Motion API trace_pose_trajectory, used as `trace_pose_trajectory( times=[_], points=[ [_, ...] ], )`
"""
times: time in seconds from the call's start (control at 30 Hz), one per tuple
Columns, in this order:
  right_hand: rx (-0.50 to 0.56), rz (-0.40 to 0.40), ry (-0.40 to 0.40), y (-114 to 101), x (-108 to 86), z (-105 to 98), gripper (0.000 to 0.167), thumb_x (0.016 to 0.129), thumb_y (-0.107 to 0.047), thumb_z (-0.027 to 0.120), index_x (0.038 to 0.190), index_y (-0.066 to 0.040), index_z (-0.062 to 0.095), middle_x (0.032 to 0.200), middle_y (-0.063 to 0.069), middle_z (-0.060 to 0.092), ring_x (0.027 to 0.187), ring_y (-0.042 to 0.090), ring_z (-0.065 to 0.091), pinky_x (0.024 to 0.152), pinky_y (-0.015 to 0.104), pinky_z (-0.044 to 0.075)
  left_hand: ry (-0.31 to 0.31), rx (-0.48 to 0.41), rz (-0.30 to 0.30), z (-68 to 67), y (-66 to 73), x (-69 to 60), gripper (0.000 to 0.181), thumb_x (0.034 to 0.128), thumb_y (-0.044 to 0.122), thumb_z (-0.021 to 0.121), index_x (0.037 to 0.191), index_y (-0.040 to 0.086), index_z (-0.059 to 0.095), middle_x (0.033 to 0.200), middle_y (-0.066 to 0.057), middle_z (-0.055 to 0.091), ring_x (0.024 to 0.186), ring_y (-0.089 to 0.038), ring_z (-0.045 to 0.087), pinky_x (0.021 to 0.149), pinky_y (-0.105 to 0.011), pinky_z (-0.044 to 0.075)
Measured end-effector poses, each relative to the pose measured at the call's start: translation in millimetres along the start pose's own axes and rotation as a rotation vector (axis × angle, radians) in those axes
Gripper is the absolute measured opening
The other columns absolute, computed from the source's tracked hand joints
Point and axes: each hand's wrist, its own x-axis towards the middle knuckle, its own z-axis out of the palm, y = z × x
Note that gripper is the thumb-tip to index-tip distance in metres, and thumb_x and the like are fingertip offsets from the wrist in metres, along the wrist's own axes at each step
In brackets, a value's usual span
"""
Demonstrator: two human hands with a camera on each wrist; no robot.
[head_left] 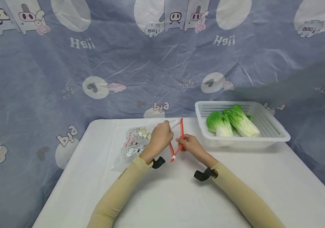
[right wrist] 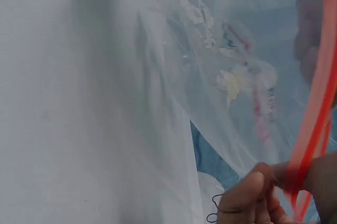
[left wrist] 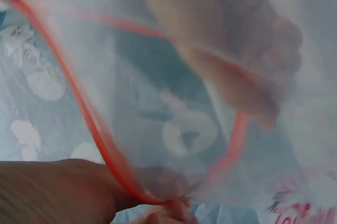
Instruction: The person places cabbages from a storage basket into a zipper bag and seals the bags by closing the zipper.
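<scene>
A clear zip bag [head_left: 126, 158] with cartoon prints lies on the white table, its red-edged mouth spread into a loop toward the right. At the far side of that mouth, my left hand [head_left: 160, 137] grips the plastic. My right hand [head_left: 192, 146] pinches the red strip on the right side between thumb and fingers. The left wrist view shows my left hand [left wrist: 68, 187] at the red rim [left wrist: 97, 124], with my right hand blurred behind the film. In the right wrist view, my right hand [right wrist: 253, 197] holds the red strip [right wrist: 316, 97].
A white perforated basket [head_left: 273, 139] stands at the table's back right, holding leafy green-and-white cabbages [head_left: 222, 125]. Behind the table [head_left: 179, 202] hangs a grey-blue patterned cloth [head_left: 151, 63].
</scene>
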Motion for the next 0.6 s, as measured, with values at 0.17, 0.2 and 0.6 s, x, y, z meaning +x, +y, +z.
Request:
trace_pose_trajectory(
  times=[0.17,0.2,0.6],
  points=[
    [0.029,0.004,0.054,2,14.2,3,0.025,0.09,-0.024,0.069,0.09,-0.002,0.057,0.061,-0.002,0.059,0.05,0.008,0.051,0.055,0.028,0.049,0.23,-0.025,-0.053,-22.7,-6.7,6.1,0.017,0.0887,0.009,0.064,0.075,0.005,0.055,0.064,-0.009,0.061,0.06,-0.026,0.062,0.051,-0.037,0.045],
    [0.029,0.008,0.061,3,16.4,3,0.025,0.089,-0.024,0.07,0.09,-0.002,0.057,0.061,-0.002,0.059,0.05,0.008,0.05,0.054,0.028,0.048,0.256,-0.036,-0.061,-27.1,-7.5,6.4,0.017,0.0892,0.009,0.064,0.075,0.005,0.055,0.065,-0.009,0.061,0.06,-0.026,0.062,0.052,-0.038,0.045],
    [-0.074,0.041,0.026,26,30.9,0,0.013,0.091,-0.009,0.063,0.086,0.001,0.058,0.066,0.009,0.062,0.049,0.008,0.054,0.049,0.022,0.048,0.262,-0.184,-0.098,-50.0,-10.7,3.8,0.016,0.085,-0.002,0.056,0.071,0.005,0.051,0.059,-0.005,0.052,0.048,-0.015,0.048,0.048,-0.026,0.037]
  ],
)
